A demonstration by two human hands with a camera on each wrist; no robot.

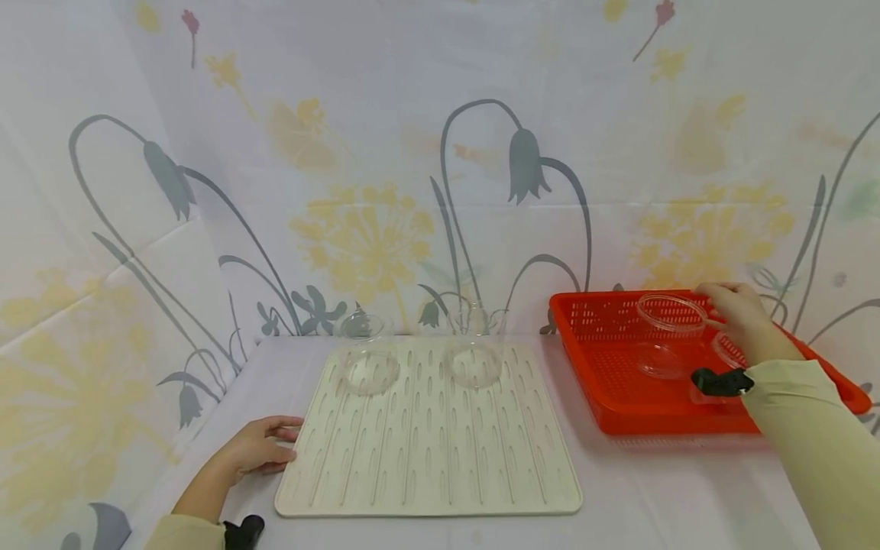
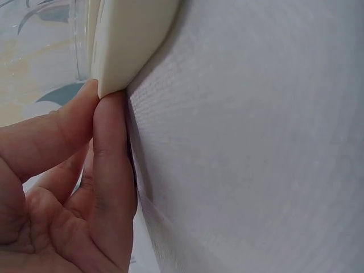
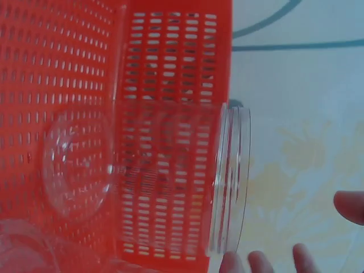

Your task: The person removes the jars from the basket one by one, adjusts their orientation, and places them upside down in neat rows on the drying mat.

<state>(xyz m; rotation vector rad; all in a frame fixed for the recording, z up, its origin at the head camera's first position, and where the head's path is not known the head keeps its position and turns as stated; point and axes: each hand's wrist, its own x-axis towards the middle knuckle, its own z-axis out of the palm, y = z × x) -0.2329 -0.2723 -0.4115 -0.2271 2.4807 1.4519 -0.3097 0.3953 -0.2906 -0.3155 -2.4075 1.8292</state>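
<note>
A cream ridged drying mat (image 1: 429,451) lies flat on the table. My left hand (image 1: 257,447) is at its left edge, and the left wrist view shows thumb and index finger pinching the mat's edge (image 2: 128,45). Two clear plastic jars (image 1: 369,374) (image 1: 474,365) stand upright on the mat's far half. At the right, my right hand (image 1: 745,321) is over a red basket (image 1: 605,405), beside the rim of a clear jar (image 1: 671,313) standing in it. Seen from the right wrist, the fingers (image 3: 259,263) and thumb are spread apart near that jar's rim (image 3: 230,182).
Another clear jar (image 1: 727,350) is in the basket, partly behind my right hand and wrist. A flower-printed cloth (image 1: 385,153) rises behind the table. White cloth (image 1: 653,496) covers the tabletop.
</note>
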